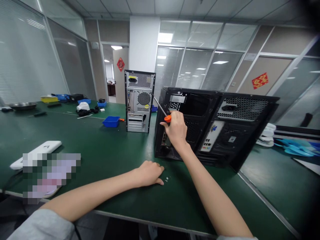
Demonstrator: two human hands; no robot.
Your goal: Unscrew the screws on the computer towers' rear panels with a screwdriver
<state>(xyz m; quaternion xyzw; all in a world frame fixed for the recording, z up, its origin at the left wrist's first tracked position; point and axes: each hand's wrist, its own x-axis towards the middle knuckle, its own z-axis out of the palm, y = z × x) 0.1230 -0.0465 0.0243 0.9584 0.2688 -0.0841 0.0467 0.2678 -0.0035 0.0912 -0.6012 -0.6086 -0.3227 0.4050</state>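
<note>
My right hand (pixel 177 130) is wrapped round the orange handle of a screwdriver (pixel 160 106). Its metal shaft points up and to the left, and the tip appears at the right edge of the back of a computer tower (pixel 139 100); whether it touches is hard to tell. Low on the table rests my left hand (pixel 149 174), thumb and forefinger apart and nothing visible between them. Just right of those fingertips lie several small screws (pixel 167 179). Behind my right hand stand black computer cases (pixel 212 123), their backs facing me.
A blue tray (pixel 111 121) sits left of the upright tower. A white power bank-like block (pixel 36 155) and a blurred-out item (pixel 53 176) lie at the left. Blue and yellow trays (pixel 49 99) and a metal dish (pixel 23 106) are farther back on the green table (pixel 100 146).
</note>
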